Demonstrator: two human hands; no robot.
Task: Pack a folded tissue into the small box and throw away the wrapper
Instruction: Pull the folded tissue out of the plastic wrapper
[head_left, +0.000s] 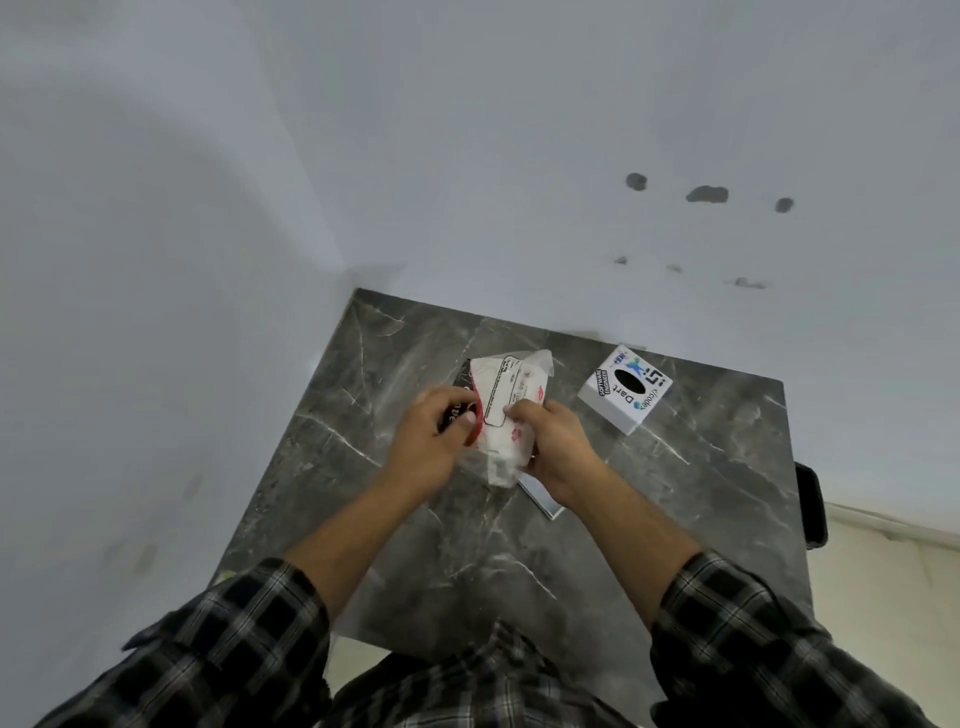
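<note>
Above the dark marble table (701, 467) I hold a white tissue pack in a clear plastic wrapper (506, 400) with red print and a black-framed label. My left hand (434, 441) grips the wrapper's left edge. My right hand (550, 441) pinches its right side, near the white tissues showing at the lower end. The small white box (626, 387) stands to the right on the table, with stickers and a dark oval hole on top. Both hands are apart from it.
A flat white lid or card (543, 501) lies on the table under my right wrist. Something dark (457, 376) lies behind the pack. White walls enclose the table's back and left. A black object (813, 504) sits past the right edge.
</note>
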